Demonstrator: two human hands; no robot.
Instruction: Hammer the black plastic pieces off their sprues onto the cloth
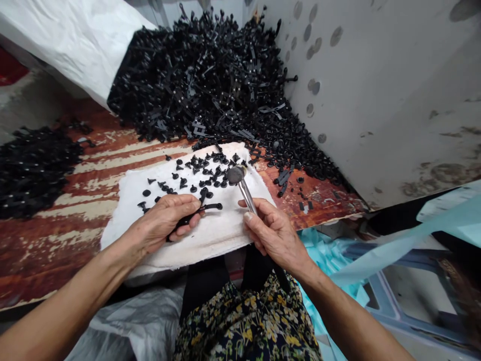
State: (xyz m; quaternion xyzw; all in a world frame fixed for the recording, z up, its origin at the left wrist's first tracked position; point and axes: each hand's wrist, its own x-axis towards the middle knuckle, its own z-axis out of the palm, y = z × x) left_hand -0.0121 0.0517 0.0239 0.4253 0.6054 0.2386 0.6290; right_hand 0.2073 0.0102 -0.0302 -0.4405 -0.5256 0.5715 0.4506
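My left hand [171, 218] is closed on a slim black plastic part [212, 206] whose rounded end sticks out past the fingertips, over a white cloth [225, 230]. My right hand [272, 228] grips a small hammer [246, 193] by its shiny metal shaft. Its round dark head points up and away, above the cloth. Small black plugs [206, 168] with round heads and short stems lie scattered on the cloth beyond both hands. The lower end of the hammer is partly hidden by my right hand.
A large heap of black plastic parts [210, 80] rises behind the cloth, spilling from a white sack [75, 40]. A smaller black pile [33, 170] sits at left on the worn red table [90, 200]. A grey wall panel [391, 100] stands right; pale blue strips [330, 255] hang below.
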